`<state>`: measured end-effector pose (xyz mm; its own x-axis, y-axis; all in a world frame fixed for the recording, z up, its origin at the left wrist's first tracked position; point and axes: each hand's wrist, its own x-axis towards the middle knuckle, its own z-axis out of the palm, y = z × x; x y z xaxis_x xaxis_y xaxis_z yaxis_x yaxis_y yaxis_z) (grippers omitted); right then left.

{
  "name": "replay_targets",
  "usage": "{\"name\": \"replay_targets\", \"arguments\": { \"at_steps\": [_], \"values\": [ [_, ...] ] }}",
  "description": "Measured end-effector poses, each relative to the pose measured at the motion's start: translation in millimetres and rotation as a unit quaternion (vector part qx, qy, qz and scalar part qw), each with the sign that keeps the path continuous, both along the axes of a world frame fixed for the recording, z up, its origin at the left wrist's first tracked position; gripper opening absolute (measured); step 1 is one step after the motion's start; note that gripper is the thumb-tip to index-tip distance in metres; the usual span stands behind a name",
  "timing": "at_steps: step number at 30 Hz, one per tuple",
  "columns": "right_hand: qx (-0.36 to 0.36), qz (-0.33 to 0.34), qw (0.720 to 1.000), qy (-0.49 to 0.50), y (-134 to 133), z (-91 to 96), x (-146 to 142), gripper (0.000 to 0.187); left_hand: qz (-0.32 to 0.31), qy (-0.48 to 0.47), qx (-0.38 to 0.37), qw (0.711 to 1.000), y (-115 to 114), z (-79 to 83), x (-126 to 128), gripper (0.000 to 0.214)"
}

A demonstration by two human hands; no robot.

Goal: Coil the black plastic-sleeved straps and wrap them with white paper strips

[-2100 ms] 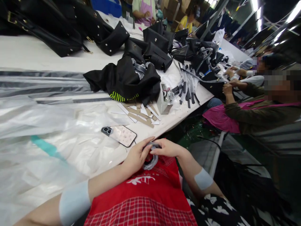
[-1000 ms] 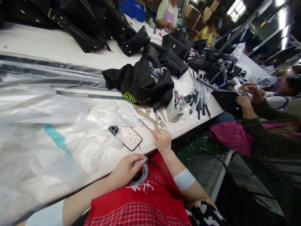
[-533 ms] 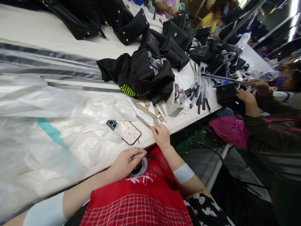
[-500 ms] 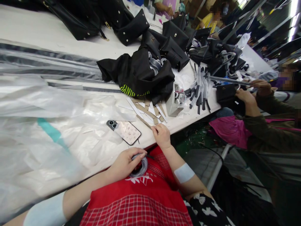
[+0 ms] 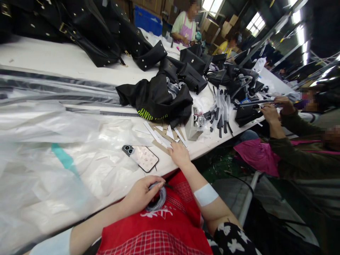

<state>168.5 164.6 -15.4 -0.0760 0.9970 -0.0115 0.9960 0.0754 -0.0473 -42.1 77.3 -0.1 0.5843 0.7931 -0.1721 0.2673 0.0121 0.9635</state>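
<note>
Coil of grey, narrow strip with a glossy, film-like surface (image 5: 162, 199), one item, wound into a loose ring; located in front of the red apron with a checked panel (image 5: 124, 232), just off the near edge of the white worktop (image 5: 32, 56). Left hand, bare (image 5: 142, 191): grip closed around the upper part of the ring, thumb laid across it. Whether the ring touches the apron cannot be told. Handling, by judgement: light, soft and springy, hardly fragile, rather slippery where the surface shines, and apt to unwind if the turns are let go; best taken by pinching all turns together at one side of the ring. Right hand, bare (image 5: 180, 154): at the near end of a flat, brown card strip (image 5: 160, 146); whether the grip pinches it or merely rests there cannot be told. Card strip, by judgement: light, stiffish, easily creased, best taken by its edges near one end. Adjoining: loose pile of white and brown card strips (image 5: 152, 131); pale patterned phone with a dark camera end (image 5: 145, 158), lying to its left; black fabric bag with yellow-green lettering (image 5: 154, 101), beyond the pile.
</note>
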Motion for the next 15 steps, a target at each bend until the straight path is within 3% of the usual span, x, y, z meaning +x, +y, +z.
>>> {"name": "replay_targets", "arguments": {
  "at_steps": [3, 6, 8, 11, 13, 15],
  "values": [
    [0.044, -0.045, 0.998, 0.024, -2.4, 21.4, 1.1, 0.017, -0.009, -0.015, -0.068, 0.998, -1.0, 3.4, -2.7, 0.039],
    [0.086, -0.041, 0.988, 0.121, -31.2, 62.3, 4.3, 0.025, -0.005, -0.031, -0.177, 0.984, 0.0, 6.9, -7.3, 0.050],
    [0.010, 0.005, 0.982, 0.187, -58.7, 93.0, 5.0, 0.030, -0.003, -0.047, -0.195, 0.980, 2.6, 7.1, -9.9, 0.050],
    [-0.172, 0.077, 0.956, 0.225, -96.3, 128.0, 1.6, 0.035, 0.000, -0.057, -0.178, 0.982, 7.7, 4.0, -11.3, 0.045],
    [-0.227, 0.093, 0.945, 0.215, -113.3, 138.8, -2.6, 0.032, -0.003, -0.051, -0.193, 0.980, 10.0, 2.1, -11.0, 0.046],
    [-0.232, 0.093, 0.949, 0.192, -123.2, 141.1, -6.8, 0.031, -0.015, -0.050, -0.232, 0.971, 11.0, 1.9, -10.6, 0.051]
  ]
}}
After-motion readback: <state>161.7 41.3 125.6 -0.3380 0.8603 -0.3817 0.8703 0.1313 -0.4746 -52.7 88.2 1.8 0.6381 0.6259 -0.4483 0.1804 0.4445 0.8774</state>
